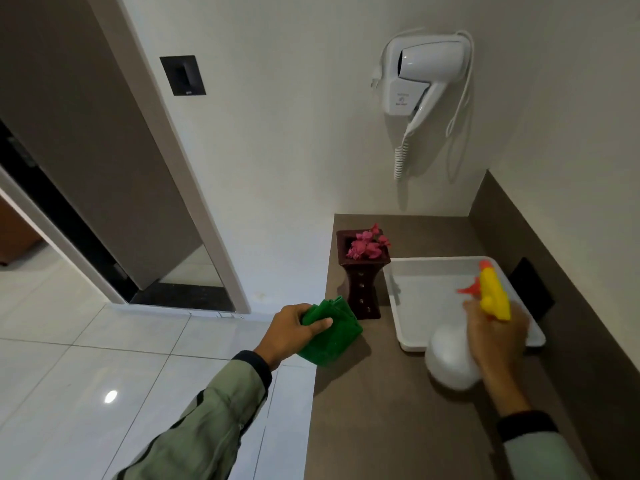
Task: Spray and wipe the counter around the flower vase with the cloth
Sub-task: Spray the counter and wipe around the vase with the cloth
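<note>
A dark maroon vase point(362, 289) with pink flowers point(367, 242) stands upright near the left edge of the brown counter point(381, 403). My left hand point(294, 329) grips a folded green cloth point(330, 336) at the counter's left edge, just in front and left of the vase. My right hand point(495, 336) holds a spray bottle point(450, 358) with a white body and a yellow and orange head point(493, 292), lifted over the front edge of a white tray point(415, 344). The bottle is blurred.
The white tray lies to the right of the vase, close beside it. A white hair dryer point(420, 77) hangs on the wall above the counter. A dark backsplash point(540, 258) runs along the right. Tiled floor point(104, 358) and a doorway lie to the left.
</note>
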A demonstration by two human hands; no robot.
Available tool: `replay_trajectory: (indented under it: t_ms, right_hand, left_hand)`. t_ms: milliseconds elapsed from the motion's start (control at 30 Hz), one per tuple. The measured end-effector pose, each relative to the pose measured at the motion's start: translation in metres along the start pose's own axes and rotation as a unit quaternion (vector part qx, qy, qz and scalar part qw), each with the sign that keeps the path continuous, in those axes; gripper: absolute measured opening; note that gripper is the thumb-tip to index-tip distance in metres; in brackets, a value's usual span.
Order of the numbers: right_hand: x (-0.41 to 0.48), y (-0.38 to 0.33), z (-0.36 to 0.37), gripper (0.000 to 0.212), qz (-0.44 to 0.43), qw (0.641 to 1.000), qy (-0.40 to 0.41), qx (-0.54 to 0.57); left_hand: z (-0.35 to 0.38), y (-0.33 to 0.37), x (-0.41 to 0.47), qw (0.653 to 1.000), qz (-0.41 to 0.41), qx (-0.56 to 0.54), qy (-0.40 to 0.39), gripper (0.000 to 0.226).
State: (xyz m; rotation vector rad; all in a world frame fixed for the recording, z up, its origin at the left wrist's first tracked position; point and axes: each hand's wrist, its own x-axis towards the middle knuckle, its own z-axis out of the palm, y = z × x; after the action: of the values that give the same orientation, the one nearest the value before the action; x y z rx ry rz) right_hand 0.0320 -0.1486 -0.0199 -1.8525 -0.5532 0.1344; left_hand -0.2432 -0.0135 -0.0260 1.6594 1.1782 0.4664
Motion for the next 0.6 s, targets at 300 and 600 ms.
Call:
replay_trajectory:
  t_ms: [300, 600]
  right_hand:
    - [0.088, 0.011, -0.004, 0.049, 0.018, 0.998, -0.003, -0.056]
    - [0.097, 0.040, -0.025, 0.062, 0.147, 0.979, -0.035, -0.138]
  left_hand:
    - [0.003, 0.006, 0.004, 0.999, 0.023, 0.014, 0.027, 0.034]
    - [0.001, 0.011, 0.009, 0.997, 0.046, 0.064, -0.015, 0.027]
